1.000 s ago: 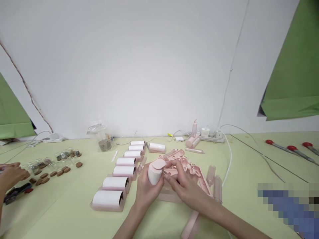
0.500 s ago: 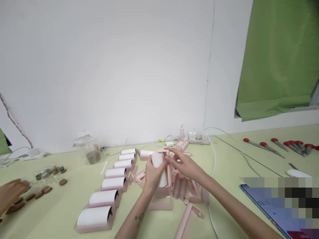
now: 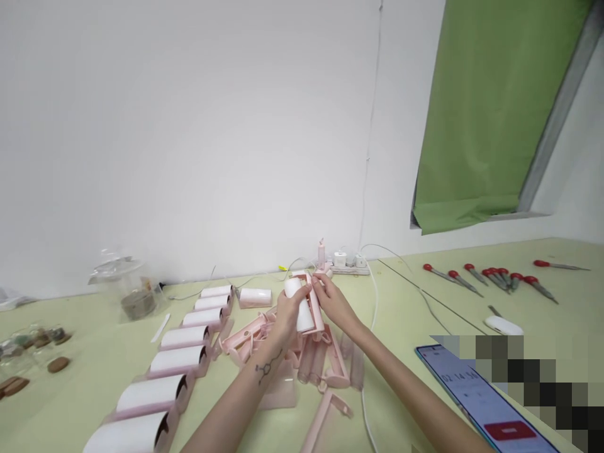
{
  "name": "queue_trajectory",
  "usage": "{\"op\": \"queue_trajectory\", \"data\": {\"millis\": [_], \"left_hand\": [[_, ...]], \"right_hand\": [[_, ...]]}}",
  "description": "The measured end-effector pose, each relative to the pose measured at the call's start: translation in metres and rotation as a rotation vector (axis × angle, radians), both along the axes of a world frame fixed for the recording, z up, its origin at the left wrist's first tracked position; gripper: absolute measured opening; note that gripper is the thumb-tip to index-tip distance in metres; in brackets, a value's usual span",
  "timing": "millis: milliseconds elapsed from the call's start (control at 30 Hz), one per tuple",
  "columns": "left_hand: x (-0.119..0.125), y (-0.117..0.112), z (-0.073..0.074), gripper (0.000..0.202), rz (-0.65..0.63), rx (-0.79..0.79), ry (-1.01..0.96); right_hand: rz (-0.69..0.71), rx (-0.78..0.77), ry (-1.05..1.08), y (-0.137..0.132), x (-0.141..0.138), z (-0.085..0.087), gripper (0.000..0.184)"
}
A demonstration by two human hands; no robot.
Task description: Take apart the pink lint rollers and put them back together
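My left hand (image 3: 287,309) is closed around a white roll (image 3: 303,314), tilted above the pile of pink parts. Against the roll's right side lies a pink plastic holder (image 3: 317,319), a long open frame. My right hand (image 3: 334,301) grips this holder near its upper end, thumb and fingers pinched on its edge. Whether the roll sits inside the frame or only beside it I cannot tell. Below the hands lie loose pink holders (image 3: 245,333), clear pink tubes (image 3: 312,363) and a pale pink cover (image 3: 282,387).
To the left runs a row of white rolls in pink cases (image 3: 178,360). Another such roll (image 3: 255,297) lies behind. A power strip (image 3: 349,270), a pink bottle (image 3: 321,255), a white cable (image 3: 376,296), red-handled tools (image 3: 495,275) and a phone (image 3: 465,380) occupy the right side.
The view has swung right, so the table's things sit further left. In my hands the roll and holder have tilted. A co-worker's hand at the left has gone out of view.
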State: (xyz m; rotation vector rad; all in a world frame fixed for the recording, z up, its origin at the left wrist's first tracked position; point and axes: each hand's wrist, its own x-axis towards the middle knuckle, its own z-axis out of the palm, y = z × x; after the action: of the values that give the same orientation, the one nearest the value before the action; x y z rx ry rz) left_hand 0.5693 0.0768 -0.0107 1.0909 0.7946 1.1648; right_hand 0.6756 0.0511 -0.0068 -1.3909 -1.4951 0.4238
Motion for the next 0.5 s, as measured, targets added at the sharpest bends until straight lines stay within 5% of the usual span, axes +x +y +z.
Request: {"op": "queue_trajectory", "data": {"millis": [300, 500], "left_hand": [[-0.011, -0.002, -0.006, 0.028, -0.101, -0.049, 0.057], [-0.001, 0.000, -0.008, 0.038, -0.029, -0.045, 0.083]], "right_hand": [[0.092, -0.074, -0.045, 0.010, 0.007, -0.008, 0.028], [-0.007, -0.084, -0.086, 0.008, 0.006, -0.011, 0.023]]}}
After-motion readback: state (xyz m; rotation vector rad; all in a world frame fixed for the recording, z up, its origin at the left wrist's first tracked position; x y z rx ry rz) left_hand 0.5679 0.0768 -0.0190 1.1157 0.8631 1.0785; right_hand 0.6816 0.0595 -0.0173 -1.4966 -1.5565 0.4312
